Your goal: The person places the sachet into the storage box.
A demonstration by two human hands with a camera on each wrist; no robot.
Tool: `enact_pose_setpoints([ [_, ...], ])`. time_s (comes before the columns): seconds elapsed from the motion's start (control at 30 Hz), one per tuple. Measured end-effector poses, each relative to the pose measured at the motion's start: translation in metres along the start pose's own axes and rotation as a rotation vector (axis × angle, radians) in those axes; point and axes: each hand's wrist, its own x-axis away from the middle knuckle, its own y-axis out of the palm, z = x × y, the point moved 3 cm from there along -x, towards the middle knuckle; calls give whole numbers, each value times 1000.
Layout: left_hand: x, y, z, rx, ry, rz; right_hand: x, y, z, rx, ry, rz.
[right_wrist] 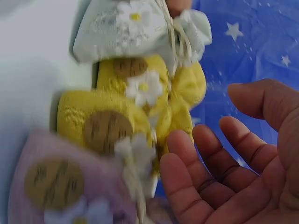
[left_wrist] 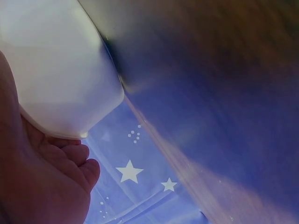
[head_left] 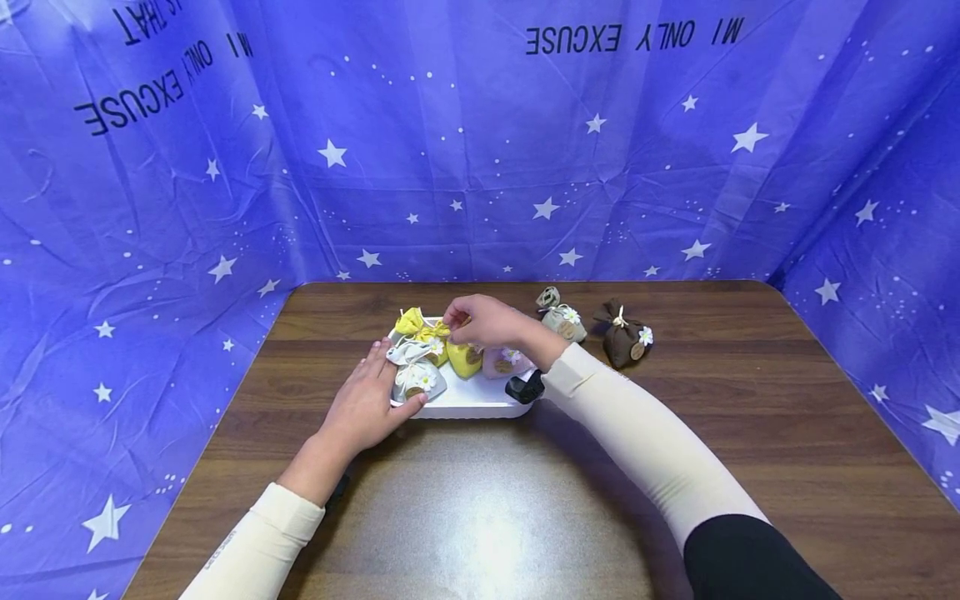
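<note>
A white tray (head_left: pixel 480 408) holds small drawstring sachets with flowers and round tags: a white sachet (head_left: pixel 415 382), a yellow sachet (head_left: pixel 411 323) behind it, a second yellow sachet (head_left: pixel 464 362) and a pink sachet (head_left: pixel 498 363). My left hand (head_left: pixel 367 400) rests along the tray's left side, fingers extended and thumb at the front corner by the white sachet. Over the back of the tray hovers my right hand (head_left: pixel 487 321). In the right wrist view, its loosely bent fingers (right_wrist: pixel 180 175) are beside the yellow sachets' tied necks, with nothing held.
Right of the tray, a grey-beige sachet (head_left: pixel 564 323) and a dark brown sachet (head_left: pixel 627 343) sit on the wooden table (head_left: pixel 750 450). A blue curtain (head_left: pixel 480 150) printed with stars surrounds the back and sides. A small black device (head_left: pixel 525 387) is by my right wrist.
</note>
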Motion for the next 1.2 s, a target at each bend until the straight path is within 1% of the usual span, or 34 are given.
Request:
enact_pose_setpoints([
  [0.2, 0, 1, 1, -2, 1, 3, 21, -24, 21, -66, -28, 49],
  [0.37, -2, 0, 2, -24, -18, -5, 44, -44, 34, -68, -68, 102],
  [0.47, -2, 0, 2, -37, -40, -21, 60, -56, 43, -63, -65, 143],
  [0.57, -2, 1, 1, -43, -75, -36, 77, -69, 54, -60, -49, 181],
  [0.7, 1, 1, -1, -34, -109, -49, 99, -86, 75, -39, -3, 232],
  [0.9, 2, 0, -4, -29, -128, -47, 131, -115, 110, 43, 62, 341],
  [1.07, 1, -1, -6, -27, -145, -54, 158, -135, 136, 48, 136, 411],
  [1.13, 1, -1, -6, -28, -141, -61, 166, -140, 149, 49, 165, 423],
  [1.2, 0, 0, -6, -30, -131, -63, 173, -143, 161, 48, 191, 415],
])
